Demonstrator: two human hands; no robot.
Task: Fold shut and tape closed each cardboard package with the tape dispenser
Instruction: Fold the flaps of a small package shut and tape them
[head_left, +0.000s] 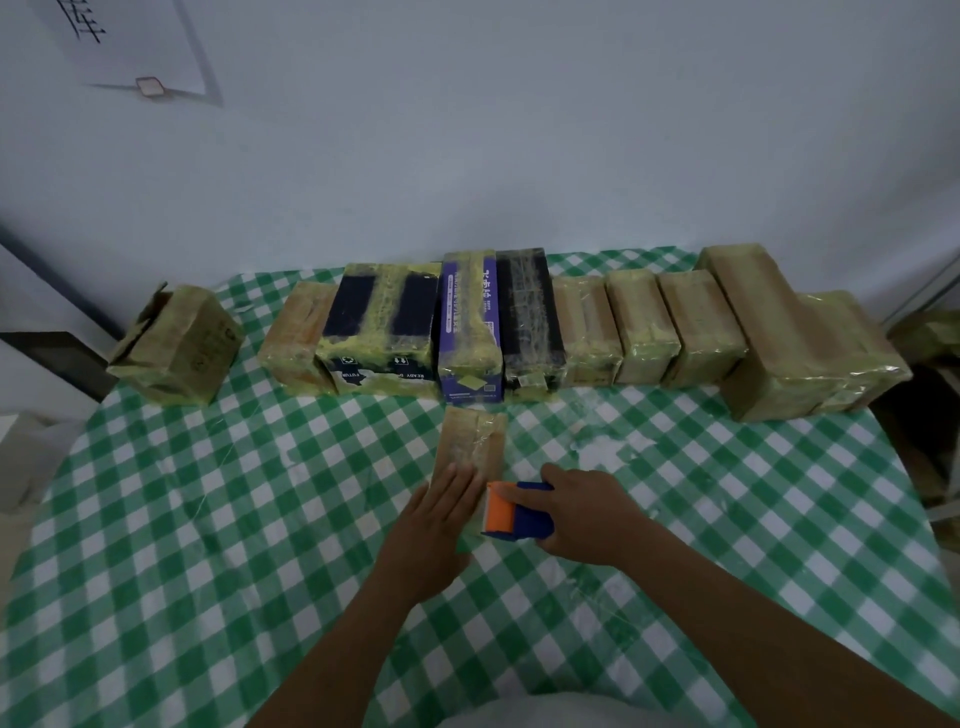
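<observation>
The left hand (441, 512) lay flat, fingers straight, on the cardboard package (470, 439) near the middle of the table (208, 519); the right hand (587, 512) gripped the tape dispenser (511, 512), fingers curled round it, at the package's near right corner. Taped packages (587, 332) lined the table's far edge

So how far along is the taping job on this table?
Mostly done: the row of packages at the back looks taped. In hand: the left hand presses flat on the small package, already carrying tape, while the right hand grips the tape dispenser at its near end. Left: the far-left box, whose flap stands open.
</observation>
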